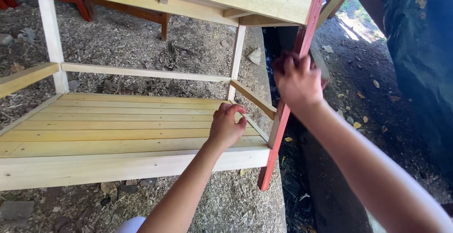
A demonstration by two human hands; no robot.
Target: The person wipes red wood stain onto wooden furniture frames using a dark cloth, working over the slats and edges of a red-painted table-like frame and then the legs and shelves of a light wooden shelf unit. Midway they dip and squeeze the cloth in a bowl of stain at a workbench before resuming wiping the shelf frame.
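The left hand rests with curled fingers on the slatted lower shelf of the pale wooden frame, seemingly bracing it, while the right hand wraps its fingers around the red corner leg, steadying the upright above the sawdust-strewn ground.
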